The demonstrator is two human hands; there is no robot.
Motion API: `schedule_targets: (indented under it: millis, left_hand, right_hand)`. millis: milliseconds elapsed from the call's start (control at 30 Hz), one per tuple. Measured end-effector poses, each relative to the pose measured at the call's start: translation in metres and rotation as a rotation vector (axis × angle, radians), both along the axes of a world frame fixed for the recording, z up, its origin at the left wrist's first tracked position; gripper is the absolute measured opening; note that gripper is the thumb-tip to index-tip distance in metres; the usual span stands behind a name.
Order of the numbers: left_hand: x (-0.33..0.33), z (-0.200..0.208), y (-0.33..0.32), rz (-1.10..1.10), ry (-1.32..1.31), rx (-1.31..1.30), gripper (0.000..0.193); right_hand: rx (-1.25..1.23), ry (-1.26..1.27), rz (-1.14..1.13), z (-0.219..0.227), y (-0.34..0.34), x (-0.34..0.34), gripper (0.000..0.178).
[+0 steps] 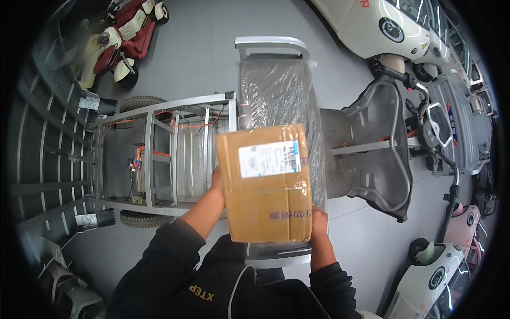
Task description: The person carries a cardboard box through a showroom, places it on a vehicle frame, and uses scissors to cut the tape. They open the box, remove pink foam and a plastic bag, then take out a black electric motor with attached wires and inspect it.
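A taped brown cardboard box (265, 207) with a white label (269, 158) on its upper face is held up between my two hands. My left hand (217, 183) grips its left side, the fingers partly hidden behind it. On the lower right side my right hand (319, 222) presses against the box, and most of its fingers are out of sight. Beneath the box runs the long seat (273, 90) of a cargo tricycle, wrapped in clear plastic. Whether the box touches the seat, I cannot tell.
Left of the seat is the tricycle's open metal frame (151, 159) with orange cables; a barred cargo bed (50, 189) stands beyond. Handlebars (438, 125) and a grey footwell (372, 154) lie to the right. A red and cream scooter (125, 45) and small white cars (366, 26) stand around.
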State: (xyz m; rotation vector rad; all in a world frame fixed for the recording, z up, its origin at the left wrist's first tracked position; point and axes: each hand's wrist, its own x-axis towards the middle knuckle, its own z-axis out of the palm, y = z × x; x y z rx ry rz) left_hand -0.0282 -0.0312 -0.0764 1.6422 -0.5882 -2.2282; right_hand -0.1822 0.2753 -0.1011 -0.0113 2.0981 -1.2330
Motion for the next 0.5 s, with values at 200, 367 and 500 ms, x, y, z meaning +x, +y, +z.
schedule_targets:
  millis: [200, 367, 500]
  left_hand:
    - [-0.021, -0.032, 0.000, -0.027, -0.154, -0.270, 0.038]
    - [0.017, -0.006, 0.002, 0.054, -0.201, -0.397, 0.038]
    - [0.082, 0.067, -0.003, 0.054, -0.171, -0.428, 0.051]
  right_hand:
    - [0.130, -0.024, -0.029, -0.034, 0.021, -0.010, 0.033]
    - [0.049, 0.364, -0.136, 0.034, 0.008, -0.020, 0.022]
    - [-0.309, -0.120, -0.271, 0.134, -0.012, -0.013, 0.022]
